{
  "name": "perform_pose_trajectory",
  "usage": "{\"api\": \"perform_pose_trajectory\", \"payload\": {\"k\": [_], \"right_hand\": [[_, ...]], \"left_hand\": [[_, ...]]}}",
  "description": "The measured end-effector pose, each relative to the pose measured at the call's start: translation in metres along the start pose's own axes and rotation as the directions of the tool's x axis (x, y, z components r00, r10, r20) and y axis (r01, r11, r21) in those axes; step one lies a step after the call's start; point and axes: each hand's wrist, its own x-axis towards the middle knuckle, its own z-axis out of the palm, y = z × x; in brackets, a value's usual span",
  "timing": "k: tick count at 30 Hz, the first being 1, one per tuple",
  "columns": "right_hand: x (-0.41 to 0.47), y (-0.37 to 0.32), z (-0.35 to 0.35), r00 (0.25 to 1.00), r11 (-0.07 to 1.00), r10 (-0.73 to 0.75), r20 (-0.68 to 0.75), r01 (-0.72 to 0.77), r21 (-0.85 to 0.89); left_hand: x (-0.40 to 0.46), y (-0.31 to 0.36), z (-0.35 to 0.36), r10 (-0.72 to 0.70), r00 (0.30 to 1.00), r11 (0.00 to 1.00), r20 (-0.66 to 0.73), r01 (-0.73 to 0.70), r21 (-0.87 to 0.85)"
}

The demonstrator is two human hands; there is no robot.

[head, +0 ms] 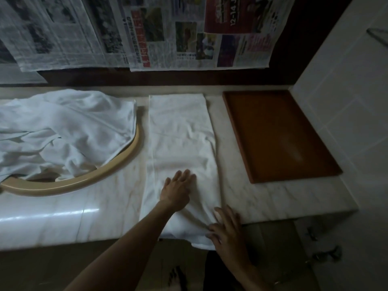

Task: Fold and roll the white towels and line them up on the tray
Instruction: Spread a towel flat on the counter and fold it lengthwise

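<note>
Folded towel point(180, 143) lengthwise on bench point(262, 196); left hand point(178, 190) flat, pressing; right hand point(225, 229) open at near corner; smooth creases before rolling tight toward empty tray point(279, 133).

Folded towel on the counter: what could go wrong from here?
1. The folded towel overhangs the counter edge at its near end under the right hand; it might slide off once rolling starts.
2. Wrinkles ahead of the flat left hand could make a lumpy roll.
3. The towel pile drapes over the basin rim; it may slip in.
</note>
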Motion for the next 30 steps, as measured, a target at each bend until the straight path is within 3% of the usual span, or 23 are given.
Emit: {"api": "perform_pose_trajectory", "payload": {"k": [3, 6, 8, 10, 12, 14, 17, 19, 21, 25, 28, 30], "right_hand": [[0.011, -0.005, -0.019, 0.997, 0.996, 0.077, 0.019, -0.078, 0.049], [0.018, -0.024, -0.036, 0.985, 0.962, 0.173, 0.023, -0.174, 0.209], [0.022, -0.052, -0.045, 0.985, 0.947, 0.174, 0.001, -0.168, 0.273], [0.030, -0.078, -0.050, 0.983, 0.905, 0.061, 0.172, -0.127, 0.407], [0.043, -0.085, -0.051, 0.863, 0.832, -0.087, 0.497, -0.211, 0.513], [0.059, -0.070, -0.047, 0.862, 0.829, -0.032, 0.506, -0.260, 0.494], [0.084, -0.032, -0.037, 0.930, 0.898, 0.161, 0.330, -0.277, 0.343], [0.098, -0.016, -0.028, 0.906, 0.946, 0.160, 0.392, -0.254, 0.200], [0.111, -0.008, -0.024, 0.876, 0.944, 0.188, 0.444, -0.285, 0.164], [0.143, -0.021, -0.022, 0.878, 0.966, 0.215, 0.427, -0.257, 0.043], [0.175, -0.048, -0.011, 0.919, 0.987, 0.046, 0.392, -0.102, 0.122], [0.196, -0.069, 0.000, 0.876, 0.983, -0.127, 0.466, 0.047, 0.179]], "left_hand": [[0.007, 0.000, -0.009, -0.002, 1.000, 1.000, -0.006, 0.002, -0.013], [0.012, 0.004, -0.023, 0.000, 1.000, 1.000, -0.011, 0.000, -0.021], [0.016, 0.004, -0.029, 0.006, 1.000, 0.999, 0.005, -0.006, -0.033], [0.022, 0.001, -0.030, 0.020, 1.000, 0.997, 0.012, -0.019, -0.071], [0.021, -0.002, -0.031, 0.013, 1.000, 0.984, -0.020, -0.016, -0.177], [0.009, -0.003, -0.028, -0.029, 0.991, 0.956, -0.132, -0.011, -0.293], [-0.025, -0.008, -0.011, -0.164, 0.914, 0.924, -0.371, 0.011, -0.382], [-0.051, -0.014, 0.007, -0.282, 0.845, 0.898, -0.453, 0.066, -0.436], [-0.071, -0.016, 0.021, -0.440, 0.779, 0.837, -0.446, 0.175, -0.519], [-0.091, -0.009, 0.025, -0.692, 0.680, 0.614, -0.243, 0.377, -0.693], [-0.098, -0.006, 0.021, -0.726, 0.653, 0.563, -0.216, 0.384, -0.731], [-0.103, -0.008, 0.020, -0.723, 0.664, 0.555, -0.190, 0.395, -0.732]]}}
